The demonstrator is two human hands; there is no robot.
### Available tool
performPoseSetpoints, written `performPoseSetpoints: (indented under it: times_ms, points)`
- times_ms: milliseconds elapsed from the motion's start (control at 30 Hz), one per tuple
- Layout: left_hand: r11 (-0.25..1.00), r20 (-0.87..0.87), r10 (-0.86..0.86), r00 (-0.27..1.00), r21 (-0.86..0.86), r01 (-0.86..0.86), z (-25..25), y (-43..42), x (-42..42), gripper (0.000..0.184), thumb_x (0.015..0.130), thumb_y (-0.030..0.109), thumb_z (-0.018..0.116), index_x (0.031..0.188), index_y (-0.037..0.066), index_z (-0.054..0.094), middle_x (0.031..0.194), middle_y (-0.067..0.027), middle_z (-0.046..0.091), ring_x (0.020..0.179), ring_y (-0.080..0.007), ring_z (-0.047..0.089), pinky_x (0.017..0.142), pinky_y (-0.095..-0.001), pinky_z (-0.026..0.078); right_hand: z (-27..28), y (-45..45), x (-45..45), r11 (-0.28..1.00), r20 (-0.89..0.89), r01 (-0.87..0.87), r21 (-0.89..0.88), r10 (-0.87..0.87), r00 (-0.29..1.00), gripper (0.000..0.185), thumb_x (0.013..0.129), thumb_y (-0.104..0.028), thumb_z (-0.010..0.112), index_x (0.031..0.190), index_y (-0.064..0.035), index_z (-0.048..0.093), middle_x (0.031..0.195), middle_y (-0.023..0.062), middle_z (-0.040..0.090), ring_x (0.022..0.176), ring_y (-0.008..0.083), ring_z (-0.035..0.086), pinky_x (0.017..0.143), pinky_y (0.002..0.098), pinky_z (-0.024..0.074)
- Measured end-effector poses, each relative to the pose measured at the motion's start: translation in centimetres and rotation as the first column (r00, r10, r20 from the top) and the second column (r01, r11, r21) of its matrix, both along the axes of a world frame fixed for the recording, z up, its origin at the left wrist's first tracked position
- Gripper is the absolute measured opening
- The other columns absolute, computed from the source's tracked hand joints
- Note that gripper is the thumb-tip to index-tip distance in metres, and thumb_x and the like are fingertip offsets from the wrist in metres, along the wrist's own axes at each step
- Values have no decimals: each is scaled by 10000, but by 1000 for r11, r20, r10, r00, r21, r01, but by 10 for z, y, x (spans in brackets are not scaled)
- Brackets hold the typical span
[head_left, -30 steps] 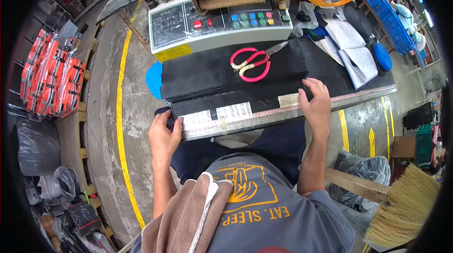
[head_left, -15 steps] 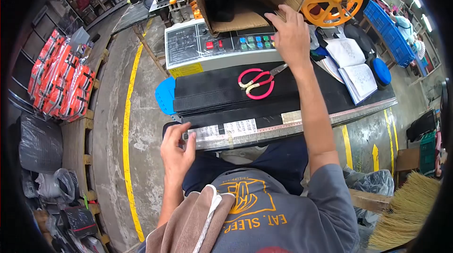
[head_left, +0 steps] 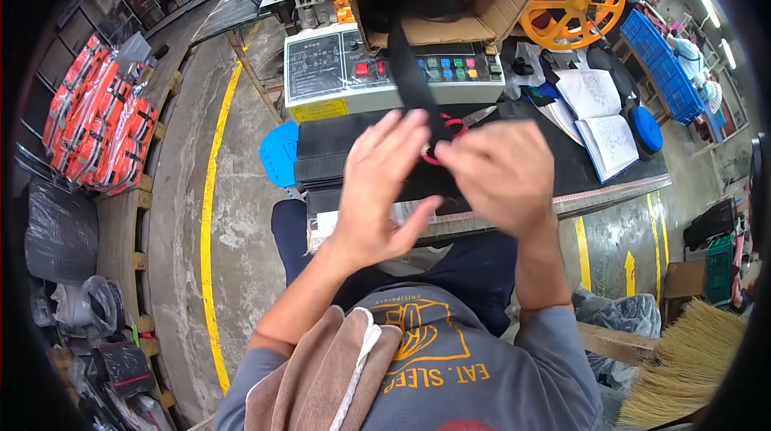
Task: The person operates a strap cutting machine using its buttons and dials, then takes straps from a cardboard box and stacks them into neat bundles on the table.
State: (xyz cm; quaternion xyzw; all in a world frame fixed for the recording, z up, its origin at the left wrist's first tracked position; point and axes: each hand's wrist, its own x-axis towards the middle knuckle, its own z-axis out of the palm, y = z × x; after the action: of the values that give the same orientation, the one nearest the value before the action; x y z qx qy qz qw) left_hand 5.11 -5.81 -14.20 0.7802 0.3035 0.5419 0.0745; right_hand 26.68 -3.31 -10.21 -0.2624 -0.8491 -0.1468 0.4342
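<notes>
A black strap [head_left: 413,77] runs down from the cardboard box [head_left: 442,32] to my right hand [head_left: 502,174], whose fingers are closed on its lower end. My left hand [head_left: 377,190] is just left of the strap, fingers apart and thumb stretched out, holding nothing. Both hands are over the bench, in front of the stacked black strips [head_left: 325,146]. Behind the strap and my right hand, the scissors [head_left: 454,124] with red handles are partly hidden. A ruler [head_left: 610,192] lies along the bench's near edge.
The control panel [head_left: 321,65] stands behind the strips. An orange reel [head_left: 578,1], an open notebook [head_left: 606,138] and a blue round object [head_left: 645,128] are at the right. A blue piece [head_left: 277,154] sticks out left. A broom [head_left: 683,367] is at lower right.
My right hand has come back from the box toward me with the black strap, which now hangs out of it. My left hand has moved up and right, off the bench edge, beside the strap.
</notes>
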Motion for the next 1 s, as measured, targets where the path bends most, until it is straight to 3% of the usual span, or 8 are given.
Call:
performPoseSetpoints:
  times_ms: [67, 133, 233, 433, 567, 700, 933, 1000]
  points:
    - [998, -212, -46, 976, -54, 35, 12, 8, 7, 595, 844, 79, 773, 1422, 103, 637, 1352, -121, 688, 1355, -302, 588, 1215, -553, 308, 5, -23, 4, 996, -66, -82, -34, 80, 995, 375, 707, -56, 826, 1071, -146, 808, 997, -7, 730, 856, 201, 688, 700, 343, 482]
    - [979, -186, -179, 966, -130, 156, 13, 15, 9, 294, 889, 135, 786, 1180, 132, 748, 950, -49, 751, 921, -244, 723, 1107, -495, 420, 8, -41, 18, 998, -225, -35, -61, 20, 974, 326, 746, 40, 805, 1044, -91, 810, 973, 23, 746, 781, 221, 700, 705, 332, 499]
    - [930, -192, -250, 949, -318, 181, 16, 9, -9, 281, 849, 88, 806, 1124, 56, 759, 919, -114, 747, 823, -308, 673, 797, -383, 496, 5, -55, 48, 981, -532, 99, -165, -173, 829, 240, 821, 118, 755, 1038, 18, 776, 943, 86, 727, 763, 182, 651, 692, 252, 478]
    - [572, -255, -488, 835, -815, 86, -8, -22, -85, 215, 871, 67, 760, 1078, 36, 708, 867, -140, 702, 777, -313, 683, 706, -380, 520, -51, -41, 113, 860, -678, 73, -506, -448, 583, 185, 955, 47, 746, 1139, 33, 755, 954, -1, 687, 820, 31, 567, 718, 178, 436]
    - [336, 57, -69, 996, -939, 77, -70, -40, -133, 173, 1024, 144, 693, 1049, -26, 704, 856, -17, 731, 767, -82, 636, 660, -301, 524, -119, -25, 137, 654, -627, -135, -744, -614, 478, 217, 943, 6, 784, 1158, 7, 754, 931, -9, 717, 814, 27, 627, 731, 173, 493]
    - [394, 68, 258, 964, -918, -41, -97, -33, -145, 226, 1033, 190, 694, 883, 20, 688, 746, -2, 697, 682, -41, 575, 618, -245, 474, -165, -7, 116, 572, -549, -117, -812, -679, 488, 226, 926, -52, 814, 1132, 13, 746, 921, 16, 733, 790, 50, 646, 721, 201, 526]
    - [433, -322, 562, 762, -671, -602, -100, -29, -124, 312, 917, 239, 822, 885, -28, 664, 716, -90, 692, 636, -185, 636, 624, -337, 503, -165, -2, 88, 523, -197, 394, -756, -755, 626, 197, 910, -84, 790, 1093, -22, 748, 986, 80, 759, 819, 163, 693, 715, 270, 557]
    - [499, -375, 569, 732, -550, -670, -107, -32, -126, 398, 845, 288, 864, 1023, -36, 716, 926, -179, 742, 844, -309, 720, 778, -424, 558, -161, -5, 96, 596, -110, 531, -602, -721, 684, 213, 900, -95, 780, 1099, -28, 745, 1065, 108, 756, 937, 233, 697, 776, 312, 570]
